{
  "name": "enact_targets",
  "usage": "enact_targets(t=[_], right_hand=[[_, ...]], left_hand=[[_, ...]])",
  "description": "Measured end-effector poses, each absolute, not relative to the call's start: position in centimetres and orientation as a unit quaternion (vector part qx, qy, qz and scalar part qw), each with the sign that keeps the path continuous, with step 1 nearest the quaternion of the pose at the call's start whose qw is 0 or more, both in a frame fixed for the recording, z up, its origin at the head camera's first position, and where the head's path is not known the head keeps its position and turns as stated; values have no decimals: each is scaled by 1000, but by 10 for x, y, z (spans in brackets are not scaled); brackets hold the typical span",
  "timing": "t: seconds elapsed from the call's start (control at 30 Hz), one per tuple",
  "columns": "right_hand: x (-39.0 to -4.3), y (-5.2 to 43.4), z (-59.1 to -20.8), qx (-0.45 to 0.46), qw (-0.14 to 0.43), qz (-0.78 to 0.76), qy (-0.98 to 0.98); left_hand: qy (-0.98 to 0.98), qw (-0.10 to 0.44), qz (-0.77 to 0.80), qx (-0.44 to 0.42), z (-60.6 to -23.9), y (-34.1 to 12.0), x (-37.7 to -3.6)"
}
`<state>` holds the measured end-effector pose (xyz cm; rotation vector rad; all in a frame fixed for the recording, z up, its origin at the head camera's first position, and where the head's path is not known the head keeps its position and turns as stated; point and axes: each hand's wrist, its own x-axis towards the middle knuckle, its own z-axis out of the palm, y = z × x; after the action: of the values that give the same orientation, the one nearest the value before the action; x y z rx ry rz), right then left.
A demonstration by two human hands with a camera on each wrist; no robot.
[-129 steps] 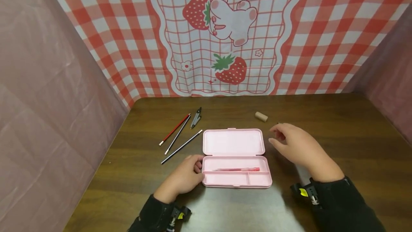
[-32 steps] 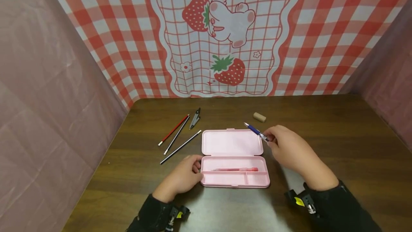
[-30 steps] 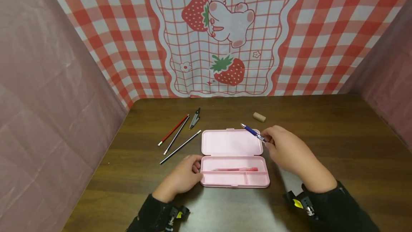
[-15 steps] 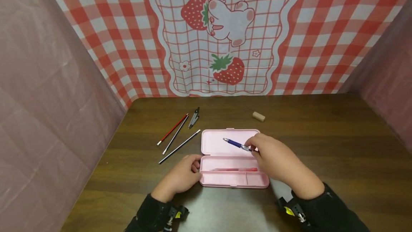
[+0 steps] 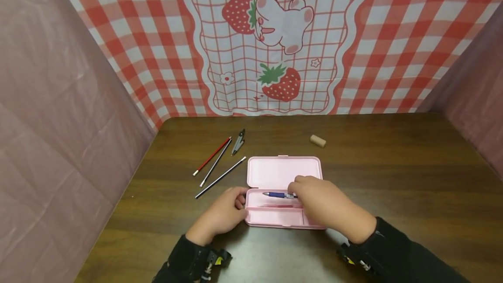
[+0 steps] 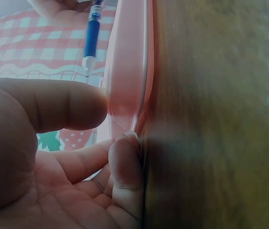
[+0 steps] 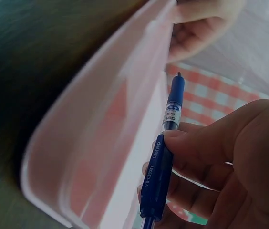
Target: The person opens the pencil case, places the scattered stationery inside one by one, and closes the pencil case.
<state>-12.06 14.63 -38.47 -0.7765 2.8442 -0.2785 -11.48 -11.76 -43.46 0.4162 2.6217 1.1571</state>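
Observation:
A pink pencil case [image 5: 284,171] lies on the table with its lid laid back. My left hand [image 5: 225,215] holds its left end; in the left wrist view the thumb [image 6: 72,105] is against the side wall and a fingertip is at the lower edge. Between thumb and fingers, my right hand [image 5: 320,200] pinches a blue ballpoint pen [image 5: 277,194] over the case's long rear compartment. The pen lies nearly level, its tip to the left. Just in front of it, a red pen [image 5: 275,206] sits in the case, its right end hidden by the right hand.
Left of the case lie a red pencil [image 5: 212,156], two dark striped pencils [image 5: 215,163] and a grey compass [image 5: 238,142]. Behind the case, toward the right, is a small tan cylinder [image 5: 318,140]. A checked cloth [image 5: 393,47] hangs at the table's rear edge.
From an empty right hand at the case's right, the blue pen was picked up, then carried left and toward me over the rear compartment. The left hand stays at the case's end.

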Motion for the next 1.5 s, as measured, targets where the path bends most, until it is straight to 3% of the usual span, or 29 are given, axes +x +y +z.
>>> enact_targets(t=[0.57,1.5], right_hand=[[-126,146,-390,-300,83,-56,949],[-131,138,-399,-281,132,-66,948]], left_hand=[[894,130,405,138,-436,-118,-115],[900,132,394,130,-436,-118,-115]])
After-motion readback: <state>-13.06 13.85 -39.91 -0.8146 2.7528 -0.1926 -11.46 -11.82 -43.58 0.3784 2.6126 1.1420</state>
